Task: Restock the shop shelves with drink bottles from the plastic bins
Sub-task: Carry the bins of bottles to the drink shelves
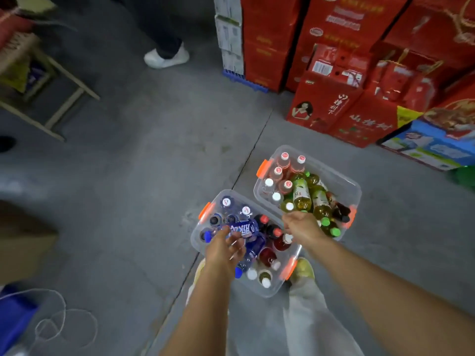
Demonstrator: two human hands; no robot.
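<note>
Status: early. Both clear plastic bins are packed with bottles and no shelf is in view, so by my read nearly all the restock is still to do. This looks like the pick step.

- Blue-label bottle: lies on its side on top of the load in the near bin, right at the left hand's fingertips.
- Left hand: over the near bin, with the thumb on one side of the bottle's near end and the fingers on the other. Reads as a grip, though there's some blur. The bottle isn't lifted clear and still rests on the others.
- Right hand: just right of the left hand, at the gap where the two bins meet and against the far bin's near rim. Its back faces the camera and the fingers point down out of sight, so I can't tell if it holds anything.
- The hands are apart, with the blue-label bottle between them and nearer the left.
- Near bin also holds dark-red drinks below the right hand, plus upright blue-capped bottles beyond the left hand.
- Far bin: just beyond the right hand, touching or almost touching the near bin. It holds green-tea bottles piled on their sides and pink-capped bottles upright at its far end.
- Both bins sit on the concrete floor.
- Well beyond the right hand: stacked red cartons.
- Far beyond the left hand: another person's white shoe.
</note>
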